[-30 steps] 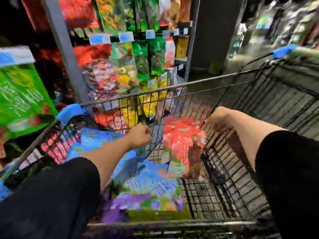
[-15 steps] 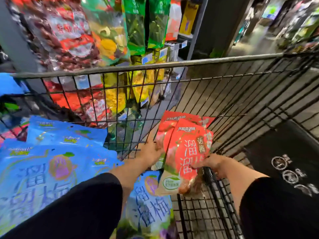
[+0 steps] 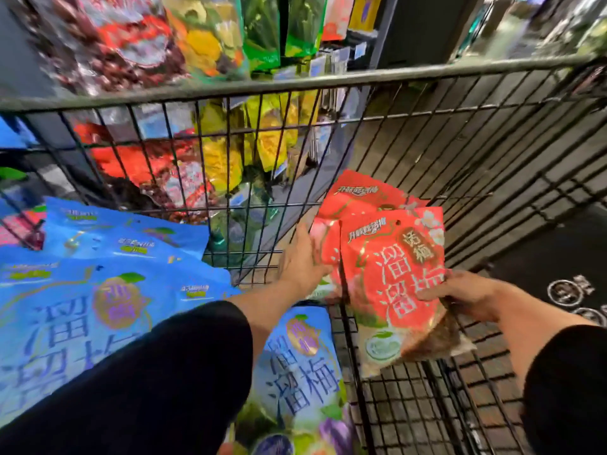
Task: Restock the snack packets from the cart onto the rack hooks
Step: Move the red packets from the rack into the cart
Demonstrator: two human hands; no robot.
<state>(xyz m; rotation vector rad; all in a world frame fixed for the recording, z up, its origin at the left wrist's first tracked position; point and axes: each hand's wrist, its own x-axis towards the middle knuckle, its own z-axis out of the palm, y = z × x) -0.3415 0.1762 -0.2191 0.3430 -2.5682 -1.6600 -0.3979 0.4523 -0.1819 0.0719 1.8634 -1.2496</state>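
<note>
Crowding cart [image 3: 295,83]: blue packets [image 3: 98,290]

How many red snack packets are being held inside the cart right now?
2 visible: the front red packet, pinched by the right hand, and the rear red packet behind it, touched by the left hand. More may be hidden between them.
</note>
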